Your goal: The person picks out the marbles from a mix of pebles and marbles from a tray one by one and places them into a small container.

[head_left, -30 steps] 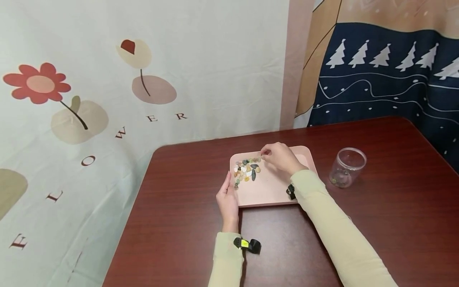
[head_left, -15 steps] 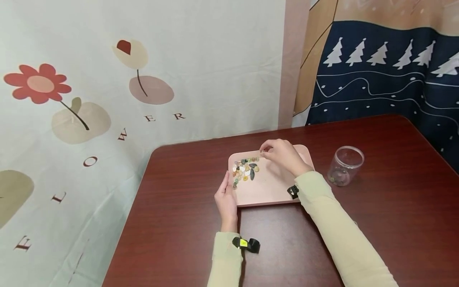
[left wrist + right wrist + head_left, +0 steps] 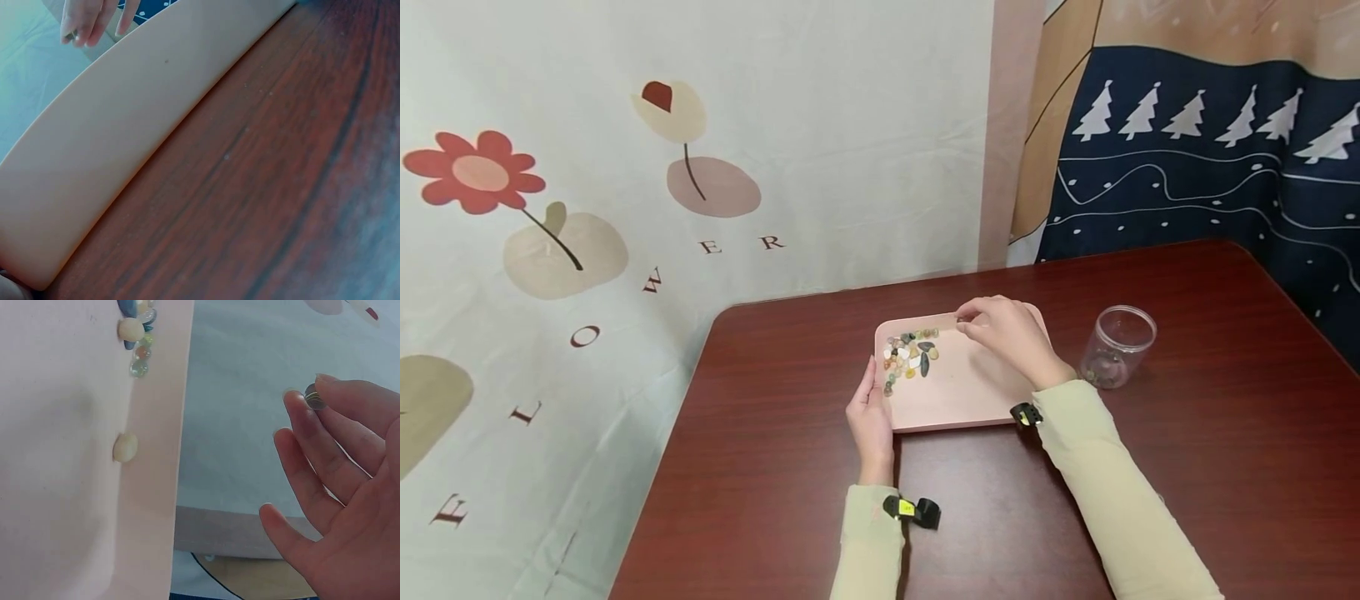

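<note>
My right hand is above the back of the pink tray, pinching a small dark round marble with a light line across it between thumb and fingertip. The other right fingers are spread. At the tray's left side my left hand grips the rim, thumb along it. Inside, small pebbles and glass beads cluster in the back left corner, with one bead row along the back wall. A pale round stone lies apart from that row against the same wall, in the right wrist view.
A clear plastic jar with a few small pieces at its bottom stands right of the tray on the dark red wooden table. Printed curtains hang behind the table's back edge.
My right hand has shifted a little to the right along the tray's back edge, away from the bead row. The left hand stays at the tray's left rim.
</note>
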